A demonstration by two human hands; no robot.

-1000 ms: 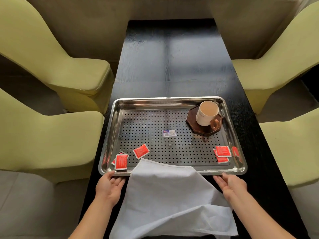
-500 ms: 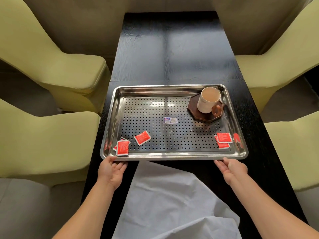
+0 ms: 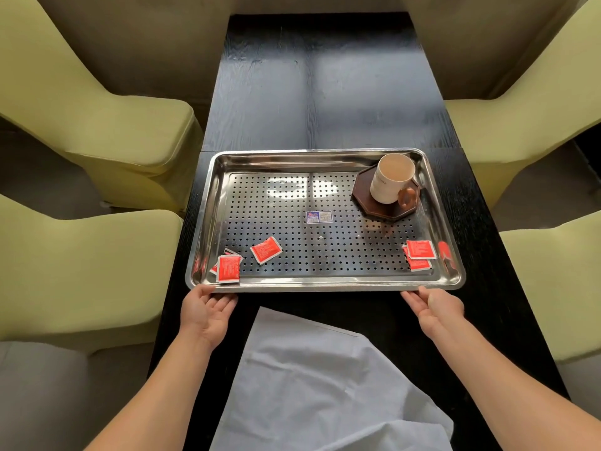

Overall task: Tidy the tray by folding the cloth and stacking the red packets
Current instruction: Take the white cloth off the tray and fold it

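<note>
Inside steel tray: red packets, mug on coaster; hands open at rim.

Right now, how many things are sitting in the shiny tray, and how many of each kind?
Red packets: 5 (two of them are partly tucked under others)
Cup: 1
Dark coaster under the cup: 1
Little blue sticker: 1
Total: 8
</note>
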